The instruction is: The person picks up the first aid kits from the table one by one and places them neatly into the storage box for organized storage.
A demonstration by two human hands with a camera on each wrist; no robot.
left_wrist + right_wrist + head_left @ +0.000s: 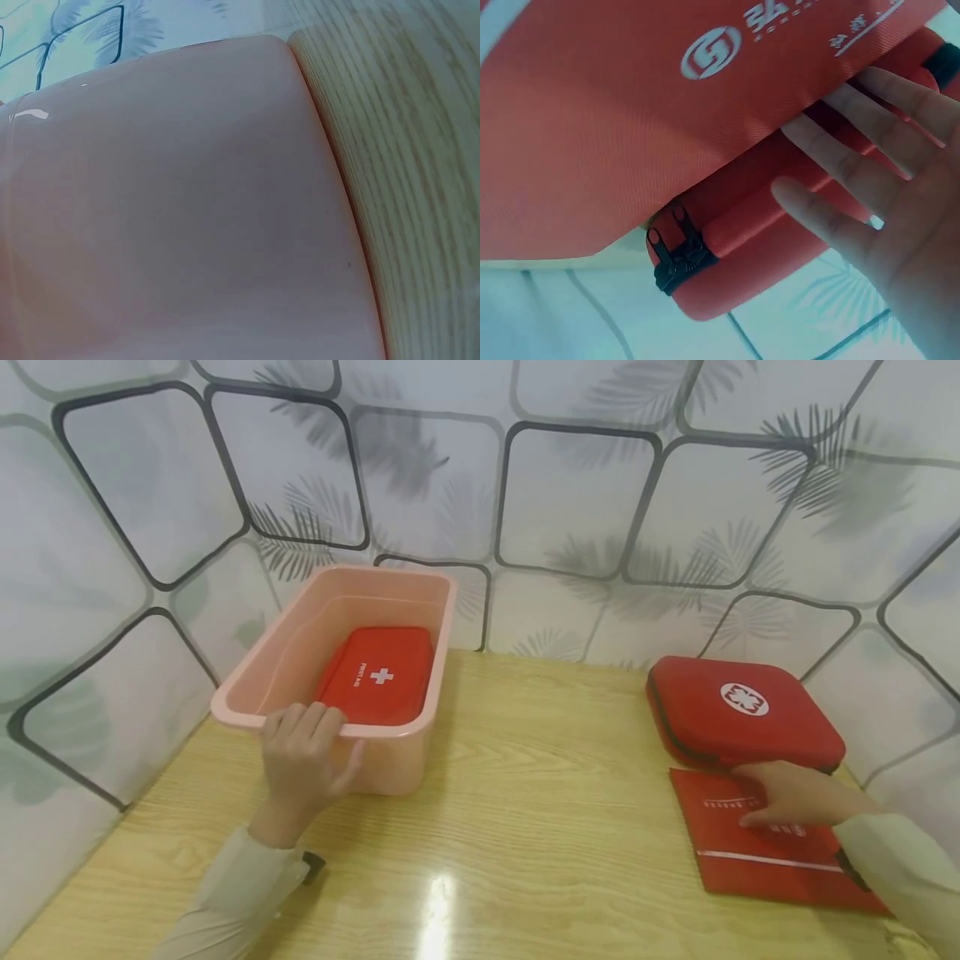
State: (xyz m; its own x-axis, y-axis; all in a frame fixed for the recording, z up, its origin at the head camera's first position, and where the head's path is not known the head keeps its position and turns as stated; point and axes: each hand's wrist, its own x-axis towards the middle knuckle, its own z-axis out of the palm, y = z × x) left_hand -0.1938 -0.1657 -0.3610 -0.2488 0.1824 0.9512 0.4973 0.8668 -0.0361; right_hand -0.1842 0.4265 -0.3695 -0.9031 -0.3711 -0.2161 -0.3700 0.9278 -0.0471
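Observation:
At the left in the head view, my left hand [300, 760] grips the near rim of a pink plastic bin [390, 764], fingers hooked over the edge. Inside the bin lies a red first aid case [378, 672] with a white cross. The left wrist view is filled by the bin's outer wall [187, 202]; no fingers appear there. On the right, my right hand [795, 793] reaches over a flat red folder or pouch [757, 877] with white print. Its fingers are straight, with fingertips [795, 131] at the pouch's edge, beside a zipped red case [765, 225].
The zipped red case [757, 718], with a round white emblem, sits by the wall behind the pouch. Patterned wall covering [577, 502] encloses the back and sides. Light wood tabletop [540, 793] stretches between bin and pouch.

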